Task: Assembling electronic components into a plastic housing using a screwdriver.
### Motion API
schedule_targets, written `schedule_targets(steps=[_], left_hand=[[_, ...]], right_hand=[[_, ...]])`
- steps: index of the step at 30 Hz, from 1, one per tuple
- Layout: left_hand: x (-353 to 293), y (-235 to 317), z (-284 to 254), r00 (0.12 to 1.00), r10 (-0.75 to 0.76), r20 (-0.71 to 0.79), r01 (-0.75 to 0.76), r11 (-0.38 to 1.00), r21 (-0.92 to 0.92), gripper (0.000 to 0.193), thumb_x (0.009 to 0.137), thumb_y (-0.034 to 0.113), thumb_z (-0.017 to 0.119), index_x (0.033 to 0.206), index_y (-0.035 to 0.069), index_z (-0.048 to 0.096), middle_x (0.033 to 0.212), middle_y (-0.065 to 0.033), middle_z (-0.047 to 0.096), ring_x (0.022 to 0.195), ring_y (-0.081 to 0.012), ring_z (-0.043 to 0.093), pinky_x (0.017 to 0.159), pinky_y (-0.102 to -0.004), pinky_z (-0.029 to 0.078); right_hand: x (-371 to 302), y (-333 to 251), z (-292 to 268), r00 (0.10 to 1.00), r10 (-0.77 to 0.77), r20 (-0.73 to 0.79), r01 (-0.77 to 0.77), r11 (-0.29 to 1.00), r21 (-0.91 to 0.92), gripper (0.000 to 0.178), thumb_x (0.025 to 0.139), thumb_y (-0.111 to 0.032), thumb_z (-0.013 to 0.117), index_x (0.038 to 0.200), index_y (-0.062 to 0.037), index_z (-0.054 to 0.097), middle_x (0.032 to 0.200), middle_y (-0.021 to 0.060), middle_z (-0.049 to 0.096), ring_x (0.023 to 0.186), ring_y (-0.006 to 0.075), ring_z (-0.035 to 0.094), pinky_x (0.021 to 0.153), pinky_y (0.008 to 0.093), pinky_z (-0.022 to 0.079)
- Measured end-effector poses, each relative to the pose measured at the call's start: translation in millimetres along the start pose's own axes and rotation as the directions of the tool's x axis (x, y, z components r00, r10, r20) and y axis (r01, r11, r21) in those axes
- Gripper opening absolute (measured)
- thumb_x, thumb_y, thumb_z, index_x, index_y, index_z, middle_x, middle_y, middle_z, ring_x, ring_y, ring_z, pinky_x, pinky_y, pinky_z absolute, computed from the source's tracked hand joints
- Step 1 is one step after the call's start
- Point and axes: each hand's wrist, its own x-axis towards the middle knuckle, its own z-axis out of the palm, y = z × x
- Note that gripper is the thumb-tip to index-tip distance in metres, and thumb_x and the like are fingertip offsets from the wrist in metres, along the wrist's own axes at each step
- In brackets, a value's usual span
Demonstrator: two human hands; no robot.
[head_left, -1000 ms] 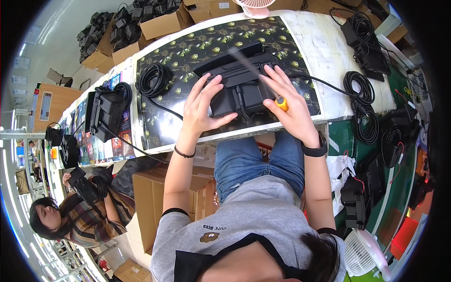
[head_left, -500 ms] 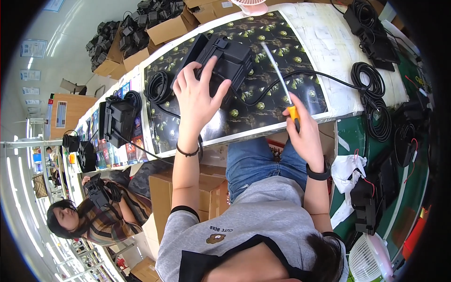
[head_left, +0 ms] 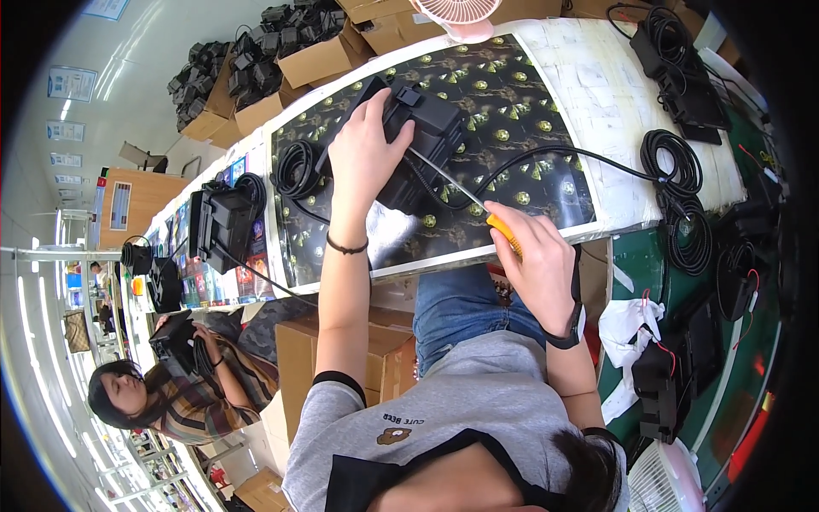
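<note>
A black boxy plastic device (head_left: 437,119) with a raised flat panel lies tilted on the dark patterned mat (head_left: 512,94). My left hand (head_left: 365,158) grips its panel side, fingers over the far edge and thumb toward the body. In my right hand (head_left: 539,264) is a screwdriver (head_left: 503,232) with a yellow handle, fingers closed round it. Its long metal shaft points up and left, and the tip meets the device beside my left thumb; the exact contact spot is too small to make out. A black cable (head_left: 546,152) runs from the device to a coil on the right.
Coiled cable (head_left: 670,162) lies on the white table cover at right. Another black device (head_left: 223,224) stands at left. A pink fan (head_left: 465,17) is at the far edge. A seated person (head_left: 183,384) at left holds a similar device. Cartons (head_left: 324,55) of black units stand behind.
The screwdriver has swung left and down, bringing its tip to the device. My left hand has shifted from the device's middle toward the panel's far edge.
</note>
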Motion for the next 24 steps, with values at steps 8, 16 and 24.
schedule_targets(steps=[8, 16, 24], left_hand=[[-3, -17, 9, 0.969, 0.105, -0.225, -0.155, 0.964, -0.217, 0.027, 0.091, 0.022, 0.066, 0.117, 0.013, 0.069, 0.121, -0.0102, 0.068, 0.106, -0.0296, 0.067, 0.087, -0.0381, 0.054], [-33, -52, 21, 0.895, -0.152, -0.42, 0.044, 0.966, -0.255, 0.05, 0.088, 0.019, 0.068, 0.135, 0.009, 0.053, 0.147, -0.0224, 0.039, 0.137, -0.0411, 0.035, 0.111, -0.0492, 0.031], [-44, -50, 27, 0.899, -0.328, -0.29, 0.142, 0.845, -0.516, 0.051, 0.084, 0.014, 0.072, 0.132, 0.01, 0.055, 0.126, -0.0181, 0.041, 0.122, -0.0337, 0.045, 0.107, -0.041, 0.037]], right_hand=[[2, 1, 16, 0.988, -0.114, -0.106, 0.103, 0.989, -0.11, 0.034, 0.081, -0.005, 0.073, 0.114, -0.0129, 0.071, 0.103, 0.0039, 0.072, 0.078, 0.019, 0.064, 0.069, 0.0304, 0.055], [-1, -3, 25, 0.985, -0.138, -0.103, 0.122, 0.98, -0.155, 0.039, 0.083, -0.006, 0.072, 0.12, -0.0128, 0.068, 0.102, 0.0043, 0.072, 0.076, 0.0194, 0.065, 0.067, 0.0307, 0.056], [-4, -22, 29, 0.998, -0.06, 0.016, 0.062, 0.971, -0.233, 0.036, 0.091, -0.01, 0.067, 0.127, -0.0118, 0.061, 0.096, 0.0088, 0.07, 0.072, 0.0236, 0.069, 0.063, 0.0336, 0.056]])
